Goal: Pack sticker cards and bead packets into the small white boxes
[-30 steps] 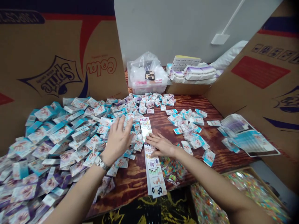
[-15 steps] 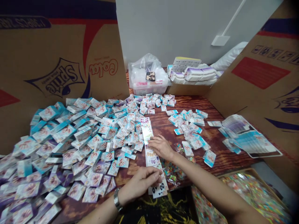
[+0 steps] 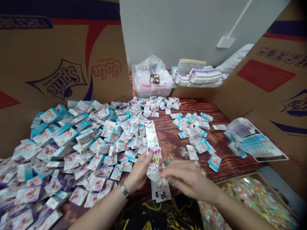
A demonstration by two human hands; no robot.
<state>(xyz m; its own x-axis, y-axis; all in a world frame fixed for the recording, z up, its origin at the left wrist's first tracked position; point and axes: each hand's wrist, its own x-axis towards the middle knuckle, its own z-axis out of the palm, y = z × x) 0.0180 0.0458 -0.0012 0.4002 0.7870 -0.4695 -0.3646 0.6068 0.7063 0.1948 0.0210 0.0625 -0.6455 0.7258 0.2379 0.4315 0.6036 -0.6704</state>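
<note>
My left hand (image 3: pixel 139 169) grips a long sticker sheet (image 3: pixel 153 159) by its left edge, the thumb lying on its printed face. The sheet is raised off the table and bends at its lower end. My right hand (image 3: pixel 188 177), blurred by motion, has its fingers closed at the sheet's lower right edge. Beneath lie more sticker strips (image 3: pixel 161 195), one showing black oval shapes; another strip (image 3: pixel 150 131) stretches away behind the held one. Small bags of coloured beads (image 3: pixel 169 159) lie partly hidden by my right hand.
Many small printed boxes (image 3: pixel 91 143) are heaped at the left. Flat box cards (image 3: pixel 199 143) lie scattered to the right, beside a fanned stack (image 3: pixel 256 140). Large cartons (image 3: pixel 64 48) wall both sides. A carton of bead bags (image 3: pixel 254 198) sits lower right; a plastic tub (image 3: pixel 153 92) stands at the back.
My left hand has moved up and taken hold of a sticker sheet, which is now lifted and bent. My right hand has drawn back toward me, down and right along the strip.
</note>
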